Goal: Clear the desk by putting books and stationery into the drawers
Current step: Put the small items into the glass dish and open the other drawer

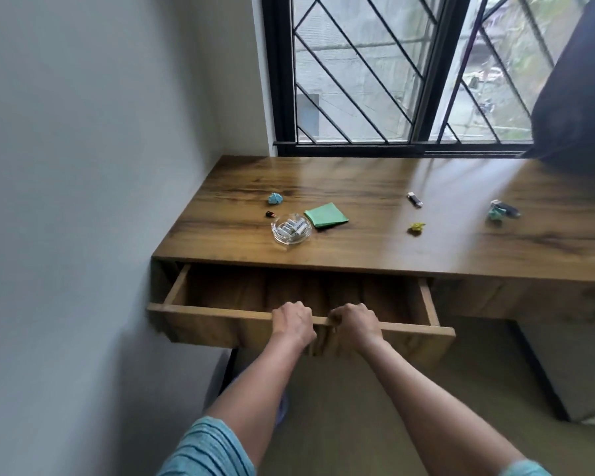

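My striped teal sleeve sat nearest the lens, both bare forearms reaching forward. My left hand and right hand lay side by side on the top edge of the drawer front, the fingers of each curled over that thin pale rim and clenched on it. The drawer stood pulled out from under the tabletop, a shallow box of wood-grain board, its visible floor bare. Beyond it, on the smooth brown tabletop, sat a round clear glass dish holding small white cylinders, with a flat square green paper pad just beside it. A tiny dark object and a crumpled blue scrap lay behind the dish. Well to the right were a crumpled yellow scrap, a small white and black stick and a crumpled pale-blue wad. Farthest, a black-framed window carried slanting metal bars.
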Tool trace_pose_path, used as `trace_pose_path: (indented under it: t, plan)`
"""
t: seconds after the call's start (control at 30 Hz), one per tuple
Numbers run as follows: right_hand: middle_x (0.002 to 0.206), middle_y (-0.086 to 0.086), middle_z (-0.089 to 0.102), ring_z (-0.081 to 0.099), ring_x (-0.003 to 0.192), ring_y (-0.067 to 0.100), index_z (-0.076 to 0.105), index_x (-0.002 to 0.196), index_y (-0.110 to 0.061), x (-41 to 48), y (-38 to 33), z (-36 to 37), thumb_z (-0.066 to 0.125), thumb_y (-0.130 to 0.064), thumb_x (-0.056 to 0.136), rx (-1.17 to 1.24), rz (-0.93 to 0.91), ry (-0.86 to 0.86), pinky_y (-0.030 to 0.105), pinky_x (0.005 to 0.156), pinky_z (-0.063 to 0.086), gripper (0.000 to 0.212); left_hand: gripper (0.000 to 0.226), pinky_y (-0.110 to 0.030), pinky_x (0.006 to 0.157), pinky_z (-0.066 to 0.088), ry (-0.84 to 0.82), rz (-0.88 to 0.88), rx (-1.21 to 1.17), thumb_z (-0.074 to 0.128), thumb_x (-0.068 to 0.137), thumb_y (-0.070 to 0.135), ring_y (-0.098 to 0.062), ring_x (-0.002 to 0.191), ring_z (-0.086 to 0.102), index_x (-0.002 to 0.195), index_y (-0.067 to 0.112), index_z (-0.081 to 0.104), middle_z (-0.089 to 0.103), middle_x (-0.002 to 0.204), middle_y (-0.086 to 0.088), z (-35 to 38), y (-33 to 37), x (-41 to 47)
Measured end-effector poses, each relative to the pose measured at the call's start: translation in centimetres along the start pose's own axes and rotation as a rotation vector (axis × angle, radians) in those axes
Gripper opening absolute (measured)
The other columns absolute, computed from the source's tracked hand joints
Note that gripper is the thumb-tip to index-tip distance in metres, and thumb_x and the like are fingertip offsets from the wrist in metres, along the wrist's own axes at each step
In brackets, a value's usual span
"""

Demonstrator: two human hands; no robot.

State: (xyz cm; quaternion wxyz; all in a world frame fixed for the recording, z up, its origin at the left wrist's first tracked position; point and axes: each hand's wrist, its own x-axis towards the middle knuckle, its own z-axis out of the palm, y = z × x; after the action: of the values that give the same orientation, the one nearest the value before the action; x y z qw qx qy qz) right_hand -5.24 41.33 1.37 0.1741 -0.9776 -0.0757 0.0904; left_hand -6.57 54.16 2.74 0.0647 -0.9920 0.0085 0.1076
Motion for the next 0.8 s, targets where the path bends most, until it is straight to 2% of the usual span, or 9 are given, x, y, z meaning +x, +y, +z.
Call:
trace_pose_path:
  t: [0.1, 0.23, 0.3, 0.4, 0.5, 0.63, 0.73, 0.77, 0.8]
  plan:
    - [0.109, 0.001, 0.069, 0.065, 0.1, 0.024, 0.071, 0.107, -0.03, -2.8, -0.6, -0.2, 0.054, -0.015, 0.087, 0.002, 0.04, -0.087, 0.03, 0.083, 0.051, 0.03, 0.031, -0.035, 0.085, 0.054, -0.085, 0.056, 0.14, 0.049, 0.091, 0.028, -0.024, 0.1, 0.064, 0.107, 0.01, 0.068, 0.067, 0.105, -0.007, 0.0, 0.5, -2.2]
    - [0.101, -0.001, 0.073, 0.068, 0.092, 0.019, 0.075, 0.097, -0.03, -6.2, -0.7, 0.3, 0.065, -0.022, 0.081, 0.011, 0.061, -0.227, 0.03, 0.08, 0.057, 0.021, 0.028, -0.028, 0.07, 0.046, -0.184, 0.099, 0.2, 0.055, 0.09, 0.031, -0.019, 0.099, 0.063, 0.11, 0.014, 0.067, 0.065, 0.109, -0.003, 1.3, 1.2, -5.2]
    - [0.099, 0.0, 0.073, 0.069, 0.088, 0.018, 0.075, 0.097, -0.024, -7.8, -0.8, 0.9, 0.069, -0.024, 0.081, 0.016, 0.047, -0.254, 0.03, 0.078, 0.058, 0.017, 0.03, -0.028, 0.074, 0.047, -0.231, 0.098, 0.201, 0.058, 0.089, 0.03, -0.02, 0.104, 0.061, 0.113, 0.013, 0.064, 0.062, 0.114, -0.004, 1.5, 1.4, -6.7]
    - [0.091, 0.0, 0.069, 0.062, 0.073, 0.011, 0.071, 0.099, -0.019, -9.8, -0.6, 1.5, 0.066, -0.024, 0.084, 0.035, -0.006, -0.266, 0.02, 0.062, 0.048, 0.016, 0.045, -0.034, 0.09, 0.048, -0.316, 0.095, 0.163, 0.063, 0.086, 0.035, -0.024, 0.117, 0.055, 0.124, 0.013, 0.057, 0.055, 0.127, -0.006, 1.2, 1.4, -8.3]
    - [0.082, -0.005, 0.061, 0.058, 0.069, 0.009, 0.067, 0.101, -0.018, -11.3, -0.5, 1.7, 0.065, -0.022, 0.084, 0.079, -0.038, -0.315, 0.017, 0.057, 0.043, 0.017, 0.053, -0.033, 0.094, 0.045, -0.412, 0.09, 0.075, 0.068, 0.08, 0.041, -0.023, 0.12, 0.053, 0.125, 0.014, 0.056, 0.053, 0.13, -0.005, 0.0, 0.9, -9.9]
    - [0.078, -0.008, 0.057, 0.057, 0.066, 0.006, 0.063, 0.097, -0.023, -13.0, -0.6, 1.7, 0.068, -0.02, 0.082, 0.147, -0.037, -0.439, 0.016, 0.055, 0.045, 0.016, 0.057, -0.034, 0.087, 0.045, -0.579, 0.005, -0.043, 0.074, 0.073, 0.045, -0.024, 0.108, 0.056, 0.117, 0.012, 0.059, 0.057, 0.111, -0.005, -0.5, 0.6, -11.9]
    - [0.077, -0.006, 0.06, 0.06, 0.07, 0.01, 0.062, 0.093, -0.02, -14.1, -0.8, 1.6, 0.069, -0.011, 0.08, 0.198, 0.002, -0.604, 0.022, 0.062, 0.053, 0.018, 0.04, -0.028, 0.076, 0.044, -0.655, -0.062, -0.122, 0.069, 0.08, 0.041, -0.019, 0.086, 0.056, 0.104, 0.01, 0.061, 0.053, 0.088, -0.002, 0.1, 0.9, -13.4]
    - [0.078, -0.004, 0.061, 0.062, 0.071, 0.011, 0.061, 0.088, -0.018, -14.6, -0.9, 1.6, 0.068, -0.007, 0.08, 0.225, 0.017, -0.679, 0.022, 0.062, 0.055, 0.015, 0.034, -0.028, 0.075, 0.045, -0.657, -0.088, -0.145, 0.067, 0.083, 0.038, -0.018, 0.08, 0.055, 0.102, 0.009, 0.061, 0.05, 0.082, -0.002, 0.3, 0.9, -13.8]
    - [0.079, -0.002, 0.063, 0.064, 0.072, 0.012, 0.061, 0.084, -0.017, -15.0, -1.0, 1.6, 0.067, -0.005, 0.082, 0.257, 0.038, -0.762, 0.022, 0.062, 0.056, 0.014, 0.034, -0.028, 0.079, 0.046, -0.66, -0.098, -0.162, 0.064, 0.086, 0.035, -0.018, 0.082, 0.056, 0.107, 0.009, 0.06, 0.048, 0.079, -0.001, 0.5, 0.9, -14.4]
